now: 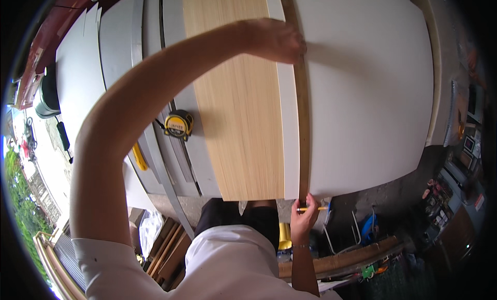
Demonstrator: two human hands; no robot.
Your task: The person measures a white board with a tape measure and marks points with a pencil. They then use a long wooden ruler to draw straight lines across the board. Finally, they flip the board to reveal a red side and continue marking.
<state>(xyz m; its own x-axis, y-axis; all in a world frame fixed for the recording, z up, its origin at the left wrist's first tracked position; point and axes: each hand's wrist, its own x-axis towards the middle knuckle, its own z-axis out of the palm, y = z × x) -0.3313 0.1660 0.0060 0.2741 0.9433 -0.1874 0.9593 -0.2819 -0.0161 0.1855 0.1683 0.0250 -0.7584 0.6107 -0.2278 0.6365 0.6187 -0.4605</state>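
Observation:
My left hand (279, 41) reaches across the work surface, its fingers curled down onto the long brown strip (303, 119); they are slightly blurred. That strip runs from far to near, beside a narrow white strip (290, 129) and a light wood-grain board (240, 108). At the near end of the brown strip, my right hand (304, 222) holds a yellow pencil (322, 208), with thumb and fingertips up at the strip's end. To the left of the wood-grain board lies a yellow and black tape measure (179, 125).
A large white panel (367, 93) spreads to the right. On the left are grey panels, a metal strip (173, 196) jutting past the near edge, and a yellow-handled tool (139, 157) partly behind my left arm. A metal-framed item (357, 232) stands on the floor below.

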